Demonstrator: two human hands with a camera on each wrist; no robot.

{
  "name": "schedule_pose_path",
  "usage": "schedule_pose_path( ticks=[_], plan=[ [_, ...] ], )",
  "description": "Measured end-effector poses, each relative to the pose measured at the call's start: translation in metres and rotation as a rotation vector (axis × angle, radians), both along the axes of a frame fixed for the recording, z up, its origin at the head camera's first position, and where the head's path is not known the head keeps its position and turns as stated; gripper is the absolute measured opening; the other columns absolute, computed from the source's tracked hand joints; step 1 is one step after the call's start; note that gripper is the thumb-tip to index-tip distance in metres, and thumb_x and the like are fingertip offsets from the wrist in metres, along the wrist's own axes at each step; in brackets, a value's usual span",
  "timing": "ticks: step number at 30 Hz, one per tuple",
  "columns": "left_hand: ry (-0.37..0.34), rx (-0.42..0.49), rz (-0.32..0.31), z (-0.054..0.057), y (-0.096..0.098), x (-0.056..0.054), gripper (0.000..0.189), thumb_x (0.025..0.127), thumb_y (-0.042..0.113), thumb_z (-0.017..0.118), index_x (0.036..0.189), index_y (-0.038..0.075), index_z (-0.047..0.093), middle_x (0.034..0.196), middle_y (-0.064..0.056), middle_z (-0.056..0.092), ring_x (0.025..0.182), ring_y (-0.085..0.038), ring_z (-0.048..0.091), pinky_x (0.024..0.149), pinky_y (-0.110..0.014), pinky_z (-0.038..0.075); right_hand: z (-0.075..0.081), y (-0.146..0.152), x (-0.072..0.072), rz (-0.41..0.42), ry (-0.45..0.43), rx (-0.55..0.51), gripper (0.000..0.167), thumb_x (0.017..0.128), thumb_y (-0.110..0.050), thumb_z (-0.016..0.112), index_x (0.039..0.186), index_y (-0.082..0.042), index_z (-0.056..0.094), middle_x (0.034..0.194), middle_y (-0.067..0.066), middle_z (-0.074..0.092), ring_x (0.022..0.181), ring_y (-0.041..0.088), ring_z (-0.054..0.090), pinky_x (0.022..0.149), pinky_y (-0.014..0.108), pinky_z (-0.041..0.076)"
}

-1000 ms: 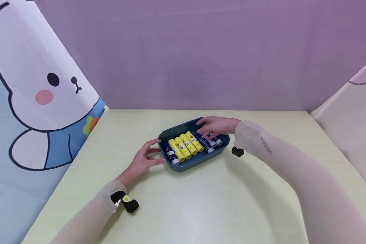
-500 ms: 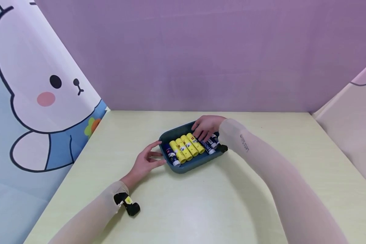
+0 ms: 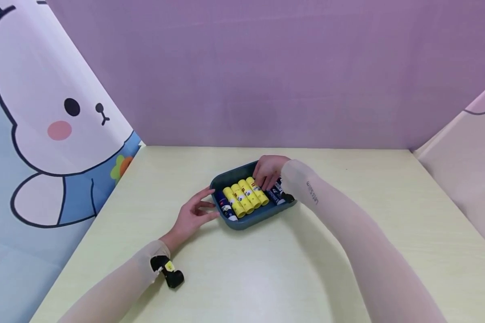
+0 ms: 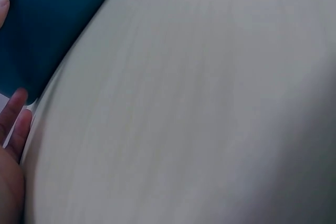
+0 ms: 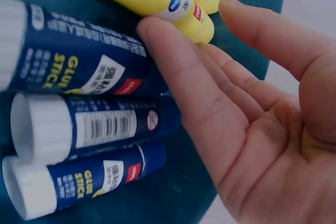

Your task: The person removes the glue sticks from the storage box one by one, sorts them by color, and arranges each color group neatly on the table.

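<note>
A dark teal tray (image 3: 252, 220) on the table holds yellow glue sticks (image 3: 248, 192) in a slanted row. At its left end lies one dark blue glue stick (image 3: 226, 206). Three blue glue sticks (image 5: 97, 121) with white ends lie at the right, partly hidden by my right hand in the head view. My left hand (image 3: 191, 216) touches the tray's left end with fingers and thumb spread. My right hand (image 3: 270, 169) reaches into the tray from above. In the right wrist view, its fingers extend between the blue and yellow sticks, thumb apart, with nothing gripped.
A pale table top (image 3: 234, 273) surrounds the tray. Behind it stands a purple backdrop (image 3: 262, 76), with a cartoon-printed cloth (image 3: 36, 148) on the left. A black wrist camera (image 3: 171, 274) sits on the left forearm.
My right hand has moved left over the blue sticks and lowered toward the nearest yellow one. The left hand stays nearly still at the tray's end.
</note>
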State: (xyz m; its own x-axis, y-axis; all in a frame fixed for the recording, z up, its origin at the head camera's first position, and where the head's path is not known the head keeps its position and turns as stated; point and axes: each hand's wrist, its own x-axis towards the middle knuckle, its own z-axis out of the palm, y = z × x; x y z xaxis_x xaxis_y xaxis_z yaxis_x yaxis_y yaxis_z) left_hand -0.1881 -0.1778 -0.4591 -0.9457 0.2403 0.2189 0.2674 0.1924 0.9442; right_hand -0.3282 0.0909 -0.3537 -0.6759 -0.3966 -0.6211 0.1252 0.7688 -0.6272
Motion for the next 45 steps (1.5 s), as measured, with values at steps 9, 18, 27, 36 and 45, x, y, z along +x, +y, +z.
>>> schedule_pose_path(
  ticks=[9, 18, 27, 36, 45],
  plan=[
    [0.016, -0.011, -0.002, 0.002, -0.001, 0.000, 0.063, 0.087, 0.002, 0.076, 0.144, 0.004, 0.050, 0.156, -0.008, 0.039, 0.111, -0.039, 0.060, 0.083, -0.025, 0.050, -0.006, -0.010, 0.000, 0.034, 0.022, 0.077, 0.059, 0.090, -0.008, 0.073, 0.143, 0.000, 0.048, 0.113, 0.015, 0.068, 0.092, 0.026, 0.070, 0.074, 0.034, 0.058],
    [0.017, -0.020, 0.004, 0.001, -0.001, 0.000, 0.062, 0.087, 0.002, 0.076, 0.144, 0.005, 0.051, 0.155, -0.008, 0.040, 0.109, -0.038, 0.061, 0.082, -0.024, 0.050, -0.007, -0.010, 0.001, 0.017, -0.010, 0.041, 0.057, 0.088, -0.005, 0.075, 0.138, 0.000, 0.047, 0.118, 0.017, 0.063, 0.092, 0.027, 0.069, 0.075, 0.033, 0.058],
    [0.011, -0.021, 0.006, 0.002, -0.001, -0.002, 0.063, 0.087, 0.003, 0.076, 0.144, 0.007, 0.051, 0.154, -0.008, 0.041, 0.109, -0.036, 0.061, 0.082, -0.025, 0.050, 0.001, -0.005, 0.005, 0.021, -0.007, 0.007, 0.046, 0.088, -0.002, 0.074, 0.126, -0.003, 0.049, 0.111, 0.017, 0.062, 0.088, 0.027, 0.067, 0.076, 0.035, 0.057],
    [0.016, -0.024, 0.009, 0.000, -0.001, -0.003, 0.064, 0.087, 0.002, 0.076, 0.145, 0.006, 0.050, 0.153, -0.010, 0.042, 0.107, -0.035, 0.061, 0.081, -0.024, 0.051, 0.002, 0.001, 0.006, 0.010, -0.038, -0.057, 0.047, 0.089, -0.003, 0.073, 0.128, -0.006, 0.048, 0.111, 0.018, 0.061, 0.090, 0.028, 0.066, 0.076, 0.037, 0.057],
    [0.002, -0.044, 0.010, 0.025, 0.006, 0.010, 0.062, 0.087, -0.003, 0.074, 0.143, -0.002, 0.048, 0.151, -0.018, 0.042, 0.107, -0.041, 0.061, 0.079, -0.024, 0.051, 0.007, 0.009, 0.004, 0.000, -0.020, -0.130, 0.048, 0.091, -0.007, 0.073, 0.132, -0.010, 0.048, 0.118, 0.017, 0.058, 0.087, 0.026, 0.064, 0.076, 0.037, 0.057]
  ],
)
